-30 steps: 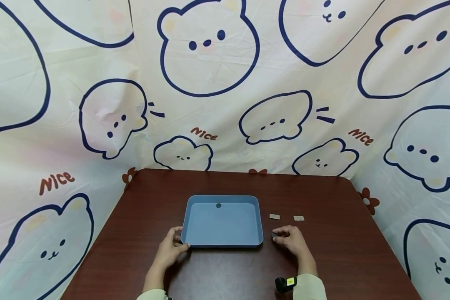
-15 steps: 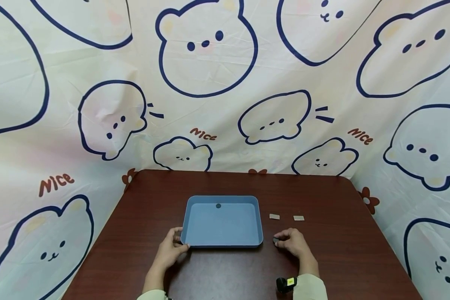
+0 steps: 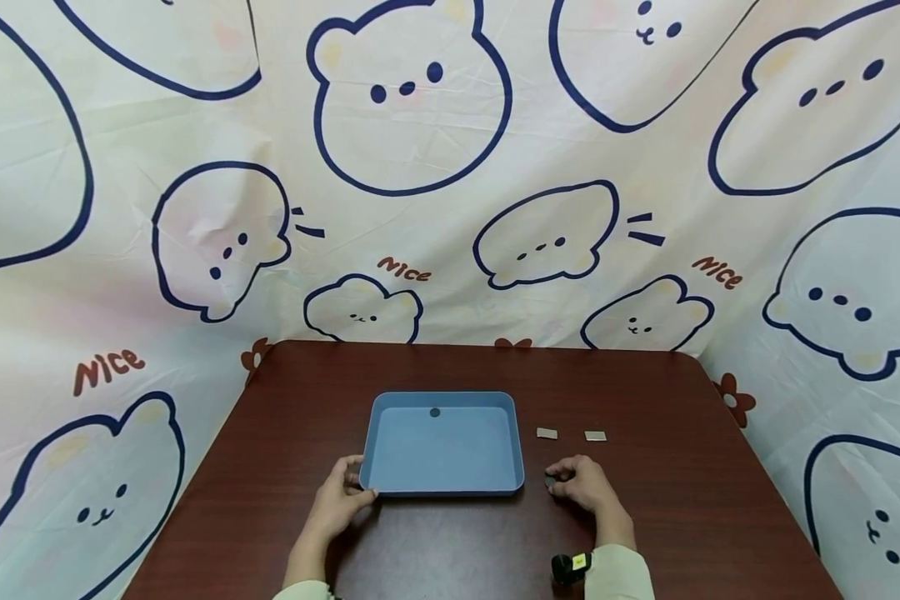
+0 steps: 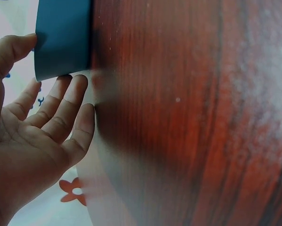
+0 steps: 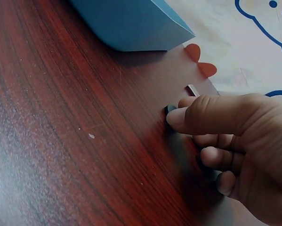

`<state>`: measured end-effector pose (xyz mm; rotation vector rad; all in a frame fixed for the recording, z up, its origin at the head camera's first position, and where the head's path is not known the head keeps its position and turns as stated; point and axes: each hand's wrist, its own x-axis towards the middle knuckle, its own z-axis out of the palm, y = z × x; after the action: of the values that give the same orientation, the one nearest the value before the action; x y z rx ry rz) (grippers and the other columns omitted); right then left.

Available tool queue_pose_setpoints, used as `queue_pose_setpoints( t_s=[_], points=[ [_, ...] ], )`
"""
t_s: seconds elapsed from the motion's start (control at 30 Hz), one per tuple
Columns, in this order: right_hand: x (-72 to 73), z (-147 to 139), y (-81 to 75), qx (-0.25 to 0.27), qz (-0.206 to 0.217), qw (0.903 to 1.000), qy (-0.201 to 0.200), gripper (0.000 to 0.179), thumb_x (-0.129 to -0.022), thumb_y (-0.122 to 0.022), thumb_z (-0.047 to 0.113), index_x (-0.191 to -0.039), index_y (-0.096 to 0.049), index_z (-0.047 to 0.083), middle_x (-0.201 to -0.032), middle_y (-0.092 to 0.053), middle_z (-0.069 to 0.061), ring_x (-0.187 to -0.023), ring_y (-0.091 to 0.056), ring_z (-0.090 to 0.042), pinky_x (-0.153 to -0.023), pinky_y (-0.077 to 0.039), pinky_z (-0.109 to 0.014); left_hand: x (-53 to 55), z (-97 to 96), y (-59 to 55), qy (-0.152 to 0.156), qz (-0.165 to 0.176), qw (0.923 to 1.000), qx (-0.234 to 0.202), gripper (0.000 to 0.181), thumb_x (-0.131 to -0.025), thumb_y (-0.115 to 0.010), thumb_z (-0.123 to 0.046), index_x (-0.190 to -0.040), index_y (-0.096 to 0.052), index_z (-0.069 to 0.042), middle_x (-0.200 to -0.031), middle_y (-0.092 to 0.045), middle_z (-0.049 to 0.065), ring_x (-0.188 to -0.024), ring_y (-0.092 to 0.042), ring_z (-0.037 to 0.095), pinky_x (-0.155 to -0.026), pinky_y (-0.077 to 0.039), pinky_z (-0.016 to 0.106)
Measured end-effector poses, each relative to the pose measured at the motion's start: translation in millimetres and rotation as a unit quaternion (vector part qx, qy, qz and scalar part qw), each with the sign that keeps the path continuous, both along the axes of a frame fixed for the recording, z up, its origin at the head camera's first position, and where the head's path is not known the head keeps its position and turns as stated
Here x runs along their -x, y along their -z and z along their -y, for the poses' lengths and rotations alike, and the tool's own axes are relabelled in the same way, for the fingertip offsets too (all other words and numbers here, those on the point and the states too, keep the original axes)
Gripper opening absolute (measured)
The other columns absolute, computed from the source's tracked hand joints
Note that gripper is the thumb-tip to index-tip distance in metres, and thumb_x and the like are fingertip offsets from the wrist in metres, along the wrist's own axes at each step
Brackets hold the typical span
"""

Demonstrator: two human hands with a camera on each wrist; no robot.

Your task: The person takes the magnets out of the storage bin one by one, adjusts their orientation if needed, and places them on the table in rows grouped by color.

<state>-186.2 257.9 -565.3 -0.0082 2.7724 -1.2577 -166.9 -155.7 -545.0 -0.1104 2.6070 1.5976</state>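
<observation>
A blue rectangular tray [image 3: 444, 454] lies on the table, with a small dark round disc [image 3: 435, 412] near its far wall. My left hand [image 3: 335, 502] holds the tray's near left corner, thumb at the rim and fingers along the left side. In the left wrist view the thumb tip meets the tray wall [image 4: 63, 42]. Right of the tray, my right hand [image 3: 587, 485] pinches another small dark disc [image 5: 168, 109] between thumb and index finger, low over the table. The thumb covers much of that disc; the other fingers are loosely curled.
Two small pale rectangular pieces, a left one [image 3: 547, 433] and a right one [image 3: 596, 436], lie beyond my right hand. The brown wooden table [image 3: 450, 550] reaches back to a cartoon-printed cloth [image 3: 450, 225]. A black device [image 3: 568, 569] sits on the right wrist.
My right hand with the dark disc has drawn slightly back toward the near side, then stayed almost still. The left hand and tray have kept their places; the head view shifts slightly.
</observation>
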Motion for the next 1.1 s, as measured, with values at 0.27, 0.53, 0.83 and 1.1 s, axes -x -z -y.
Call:
queue_pose_setpoints(
  t_s=[0.27, 0.53, 0.83, 1.1],
  points=[
    [-0.6, -2, 0.6, 0.031, -0.001, 0.9995, 0.001, 0.022, -0.07, -0.077, 0.002, -0.091, -0.073, 0.008, -0.083, -0.057, -0.002, -0.075, -0.052, -0.018, -0.064, -0.044, -0.034, -0.5, 0.1, 1.1, -0.003, 0.004, 1.0, -0.003, 0.058, -0.079, -0.073, -0.009, -0.129, -0.045, -0.006, -0.105, -0.053, 0.016, -0.084, -0.057, 0.023, -0.063, -0.046, 0.037],
    [-3.7, -2, -10.0, 0.107, -0.004, 0.9942, 0.014, 0.027, -0.077, -0.076, 0.01, -0.103, -0.07, 0.005, -0.097, -0.065, -0.005, -0.081, -0.058, -0.018, -0.068, -0.046, -0.034, -1.2, -0.6, 2.1, -0.003, 0.009, 0.9999, -0.005, 0.059, -0.078, -0.073, -0.008, -0.129, -0.045, -0.005, -0.103, -0.055, 0.016, -0.082, -0.058, 0.023, -0.062, -0.045, 0.035],
    [17.6, 25, -36.2, 0.137, -0.02, 0.9904, 0.002, 0.027, -0.08, -0.073, 0.009, -0.106, -0.068, 0.001, -0.105, -0.064, -0.011, -0.086, -0.059, -0.02, -0.071, -0.047, -0.034, 0.1, 1.4, -0.2, -0.001, 0.003, 1.0, -0.003, 0.058, -0.078, -0.074, -0.008, -0.129, -0.045, -0.006, -0.104, -0.053, 0.016, -0.083, -0.058, 0.023, -0.062, -0.046, 0.036],
    [44.0, 54, -51.6, 0.144, -0.031, 0.9885, -0.036, 0.028, -0.079, -0.074, 0.009, -0.105, -0.066, 0.005, -0.096, -0.062, -0.011, -0.083, -0.055, -0.02, -0.069, -0.046, -0.034, 1.0, 1.1, 2.2, -0.003, 0.002, 1.0, -0.001, 0.058, -0.077, -0.073, -0.007, -0.128, -0.045, -0.006, -0.101, -0.054, 0.015, -0.081, -0.058, 0.021, -0.061, -0.045, 0.035]
  ],
)
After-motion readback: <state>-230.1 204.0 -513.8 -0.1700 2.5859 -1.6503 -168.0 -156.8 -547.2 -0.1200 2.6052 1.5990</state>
